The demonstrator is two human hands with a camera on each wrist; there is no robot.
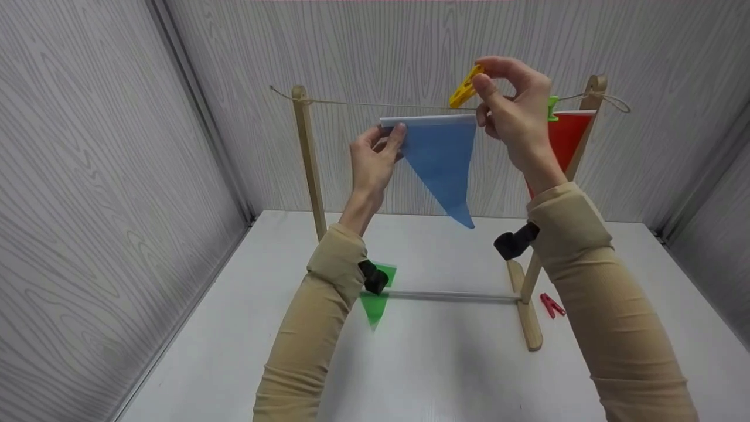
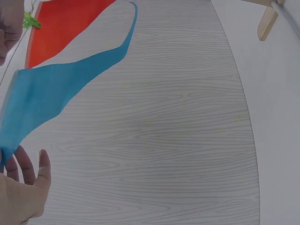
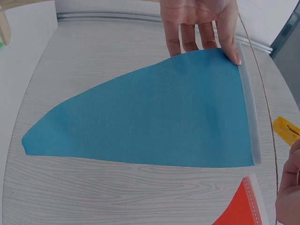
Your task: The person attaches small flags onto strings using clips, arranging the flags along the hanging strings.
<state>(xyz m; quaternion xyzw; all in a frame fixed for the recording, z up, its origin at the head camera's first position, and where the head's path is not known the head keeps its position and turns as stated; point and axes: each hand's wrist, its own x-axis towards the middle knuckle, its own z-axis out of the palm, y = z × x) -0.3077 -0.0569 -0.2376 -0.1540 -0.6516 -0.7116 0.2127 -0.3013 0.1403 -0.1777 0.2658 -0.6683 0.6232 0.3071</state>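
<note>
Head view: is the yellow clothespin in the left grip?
No, the right grip pinches the yellow clothespin, while the left grip holds the blue pennant.

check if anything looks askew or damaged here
The blue pennant curls sideways at its tip rather than hanging straight, so it looks askew. A green pennant lies crossed by the bottom rod, unlike the hanging red pennant. No damage shows.

The left grip (image 2: 23,192) holds a blue pennant (image 2: 49,91); beyond it, a red pennant (image 2: 65,28); at the latter's edge, a green clip (image 2: 32,21).
</note>
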